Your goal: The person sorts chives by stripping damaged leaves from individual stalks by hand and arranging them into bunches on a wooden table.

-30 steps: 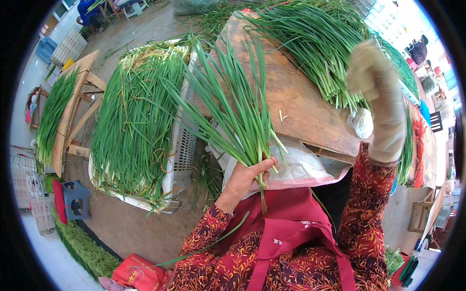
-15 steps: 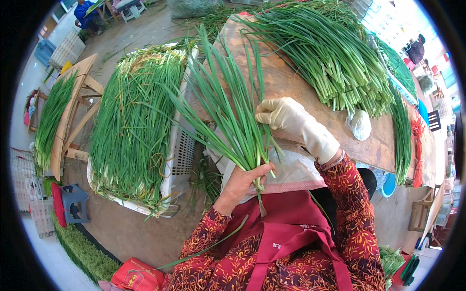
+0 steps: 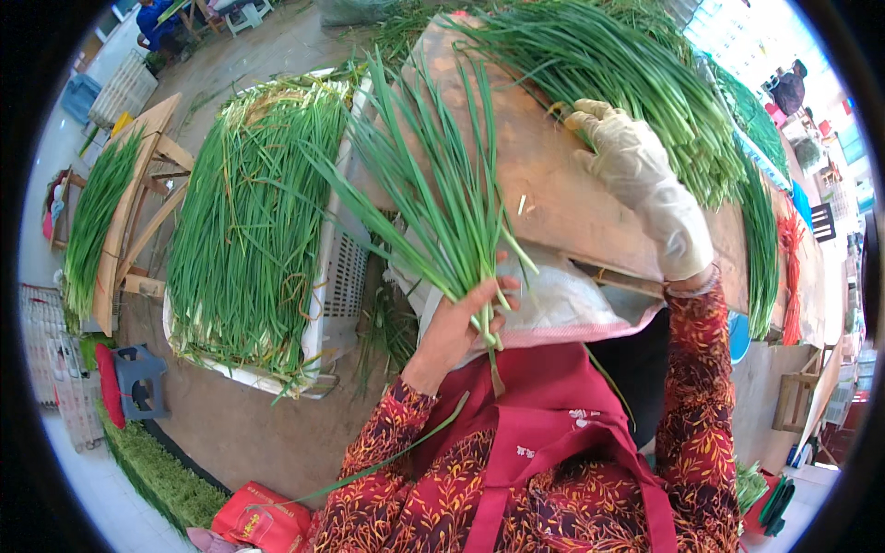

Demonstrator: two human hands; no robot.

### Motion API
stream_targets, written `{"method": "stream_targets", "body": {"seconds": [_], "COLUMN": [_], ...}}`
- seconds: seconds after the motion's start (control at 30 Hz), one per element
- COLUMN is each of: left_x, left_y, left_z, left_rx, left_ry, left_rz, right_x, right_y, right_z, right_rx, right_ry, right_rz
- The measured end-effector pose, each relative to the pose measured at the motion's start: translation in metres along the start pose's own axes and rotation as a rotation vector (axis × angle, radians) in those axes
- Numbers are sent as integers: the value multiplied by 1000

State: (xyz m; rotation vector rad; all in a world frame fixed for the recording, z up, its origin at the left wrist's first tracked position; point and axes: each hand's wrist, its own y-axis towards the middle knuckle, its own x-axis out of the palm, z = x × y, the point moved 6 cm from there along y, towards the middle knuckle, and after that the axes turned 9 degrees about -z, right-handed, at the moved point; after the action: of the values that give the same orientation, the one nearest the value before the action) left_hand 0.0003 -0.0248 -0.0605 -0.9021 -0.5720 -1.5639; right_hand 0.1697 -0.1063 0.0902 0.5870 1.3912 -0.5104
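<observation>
My bare left hand (image 3: 461,323) is wrapped round the pale lower stems of a small bunch of garlic chives (image 3: 452,221), above my lap. Its long green leaves fan up and away over the table's near corner. My right hand (image 3: 636,175), in a cream rubber glove, is over the wooden table (image 3: 544,198), beside a large heap of chives (image 3: 627,83). The gloved fingers are curled, with a yellowish bit at their tips; what they grip is too small to make out. A loose leaf (image 3: 415,452) lies across my left sleeve.
To the left stands a white plastic crate (image 3: 336,286) full of chives. Further left, more chives lie on a slanted wooden board (image 3: 129,217), above a grey-blue stool (image 3: 140,378). Red ties (image 3: 791,276) hang at the table's right. A pale sack (image 3: 562,309) covers my lap.
My right hand has moved away from the bunch, to the right and farther over the table, beside the heap. The white bundle on the table is now hidden behind it. My left hand keeps its hold.
</observation>
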Motion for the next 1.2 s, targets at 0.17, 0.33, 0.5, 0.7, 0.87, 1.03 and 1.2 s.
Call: {"method": "stream_targets", "body": {"seconds": [0.17,0.33,0.5,0.7,0.87,1.03,1.2], "left_x": [9,31,52,68,76,77,78], "left_y": [2,18,36,50,57,56,53], "left_z": [8,11,10,10,5,-9,-26], "left_rx": [49,169,158,171,136,60,81], "left_ry": [-60,-27,-154,-79,-107,-259,-348], "left_rz": [7,-34,-88,-163,-254,-335,-307], "right_x": [24,39,42,28,49,71,86], "right_y": [-62,-92,-102,-106,-116,-133,-142], "right_z": [-45,-66,-51,-43,-29,-30,-37], "right_rx": [208,201,135,220,349,346,408], "right_ry": [1016,756,785,752,1111,1681,1813], "right_rz": [-307,-415,-214,-250,-337,-322,-254]}}
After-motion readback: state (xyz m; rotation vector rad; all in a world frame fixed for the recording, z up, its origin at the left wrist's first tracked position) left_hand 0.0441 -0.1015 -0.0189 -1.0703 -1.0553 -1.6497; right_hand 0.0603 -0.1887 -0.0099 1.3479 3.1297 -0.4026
